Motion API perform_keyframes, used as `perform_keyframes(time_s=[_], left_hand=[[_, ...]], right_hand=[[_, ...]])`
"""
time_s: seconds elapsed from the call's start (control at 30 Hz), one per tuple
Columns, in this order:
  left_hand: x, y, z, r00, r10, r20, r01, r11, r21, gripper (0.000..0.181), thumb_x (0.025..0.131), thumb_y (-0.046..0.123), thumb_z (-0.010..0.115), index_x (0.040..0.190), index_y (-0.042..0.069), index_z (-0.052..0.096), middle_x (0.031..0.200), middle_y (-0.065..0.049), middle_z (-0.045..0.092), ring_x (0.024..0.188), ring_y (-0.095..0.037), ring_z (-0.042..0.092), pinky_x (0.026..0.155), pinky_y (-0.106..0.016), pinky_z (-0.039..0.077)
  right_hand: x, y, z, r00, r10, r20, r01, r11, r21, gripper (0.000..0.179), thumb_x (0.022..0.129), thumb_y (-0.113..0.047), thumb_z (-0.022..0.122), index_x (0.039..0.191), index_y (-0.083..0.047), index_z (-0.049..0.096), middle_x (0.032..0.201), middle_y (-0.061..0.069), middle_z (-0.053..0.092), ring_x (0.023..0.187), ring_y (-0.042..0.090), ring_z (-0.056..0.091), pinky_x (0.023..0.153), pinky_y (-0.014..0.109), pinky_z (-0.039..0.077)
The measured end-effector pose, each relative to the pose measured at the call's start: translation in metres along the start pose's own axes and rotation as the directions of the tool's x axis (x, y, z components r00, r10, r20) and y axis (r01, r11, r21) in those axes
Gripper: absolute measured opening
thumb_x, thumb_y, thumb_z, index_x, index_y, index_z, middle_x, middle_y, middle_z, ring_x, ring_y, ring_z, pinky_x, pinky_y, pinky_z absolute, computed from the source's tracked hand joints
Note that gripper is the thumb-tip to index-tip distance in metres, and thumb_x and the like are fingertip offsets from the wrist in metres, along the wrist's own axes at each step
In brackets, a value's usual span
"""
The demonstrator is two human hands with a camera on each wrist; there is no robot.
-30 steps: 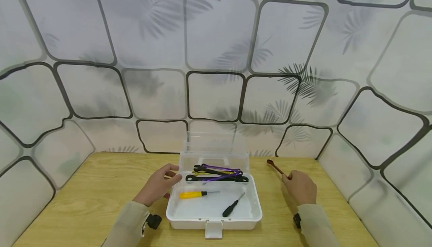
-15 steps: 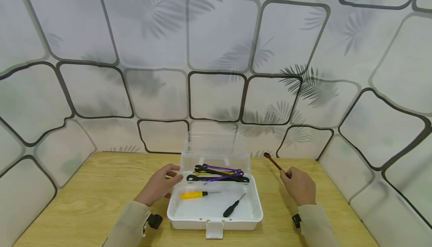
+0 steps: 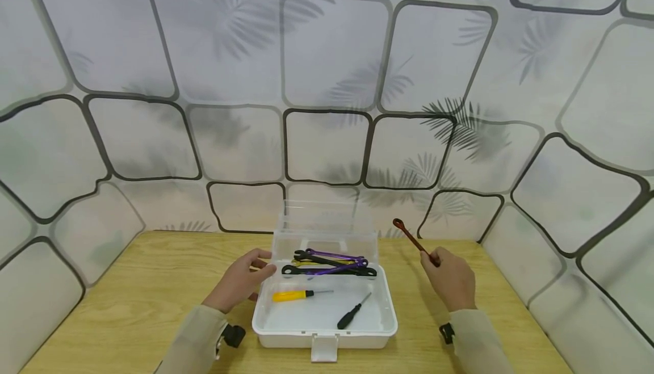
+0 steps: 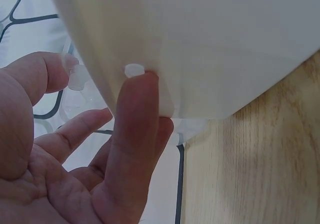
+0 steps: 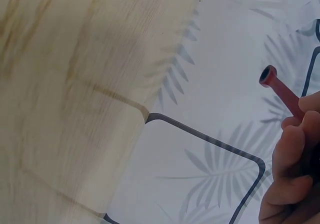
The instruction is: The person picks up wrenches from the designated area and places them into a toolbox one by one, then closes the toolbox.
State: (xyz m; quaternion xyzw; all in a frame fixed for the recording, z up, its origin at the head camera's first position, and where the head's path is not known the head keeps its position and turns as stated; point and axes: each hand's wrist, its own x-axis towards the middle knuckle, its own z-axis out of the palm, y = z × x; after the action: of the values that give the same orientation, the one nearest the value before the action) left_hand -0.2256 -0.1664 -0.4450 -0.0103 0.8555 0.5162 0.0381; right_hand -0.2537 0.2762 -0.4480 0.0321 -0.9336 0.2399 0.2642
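Note:
My right hand (image 3: pixel 449 277) grips a dark red wrench (image 3: pixel 409 236) by one end, raised over the right of the table. The wrench's ring end points away and to the left; in the right wrist view that red ring end (image 5: pixel 268 76) sticks out past my curled fingers (image 5: pixel 290 143). My left hand (image 3: pixel 239 280) rests against the back left corner of a white toolbox (image 3: pixel 324 339), its fingers fairly straight. One finger (image 4: pixel 137 134) touches the box's outer wall (image 4: pixel 210 54) in the left wrist view.
Black, purple and yellow wrenches (image 3: pixel 329 263) lie at the toolbox's back. A yellow-handled screwdriver (image 3: pixel 291 295) and a black one (image 3: pixel 348 317) lie in its front part. The clear lid (image 3: pixel 324 221) stands raised behind. A patterned curtain (image 3: pixel 327 147) encloses the wooden table (image 3: pixel 153 294).
My right hand has lifted the red wrench higher, and its ring end has moved up and to the left. The left hand and toolbox have stayed in place.

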Motion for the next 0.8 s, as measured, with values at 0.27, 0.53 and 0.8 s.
perform_keyframes(time_s=[0.27,0.53,0.8], left_hand=[[-0.002,0.001,0.0,1.0,0.006,-0.002,-0.006,1.0,-0.005,0.043,0.101,0.031,0.068,0.137,0.009,0.059,0.125,-0.016,0.061,0.104,-0.029,0.063,0.058,-0.038,0.061],[-0.001,0.0,0.0,1.0,0.013,-0.001,-0.013,1.0,-0.004,0.043,0.101,0.031,0.068,0.136,0.009,0.059,0.125,-0.016,0.061,0.104,-0.029,0.063,0.058,-0.038,0.061],[-0.002,0.0,0.0,1.0,0.011,0.0,-0.011,1.0,-0.008,0.043,0.101,0.032,0.068,0.137,0.009,0.059,0.126,-0.016,0.061,0.105,-0.03,0.063,0.059,-0.039,0.061]], right_hand=[[0.001,0.001,0.005,0.995,-0.052,-0.085,0.052,0.999,0.004,0.024,0.095,-0.023,0.074,0.076,-0.011,0.067,0.062,-0.001,0.063,0.046,0.011,0.042,0.044,0.03,0.035],[0.0,-0.002,0.006,0.981,-0.121,-0.154,0.126,0.992,0.022,0.022,0.093,-0.018,0.077,0.075,-0.009,0.068,0.062,0.0,0.066,0.045,0.007,0.043,0.043,0.028,0.036],[0.001,0.001,0.011,0.953,-0.189,-0.239,0.2,0.979,0.024,0.022,0.091,-0.015,0.079,0.073,-0.01,0.067,0.058,-0.002,0.061,0.043,0.005,0.04,0.042,0.027,0.034]])
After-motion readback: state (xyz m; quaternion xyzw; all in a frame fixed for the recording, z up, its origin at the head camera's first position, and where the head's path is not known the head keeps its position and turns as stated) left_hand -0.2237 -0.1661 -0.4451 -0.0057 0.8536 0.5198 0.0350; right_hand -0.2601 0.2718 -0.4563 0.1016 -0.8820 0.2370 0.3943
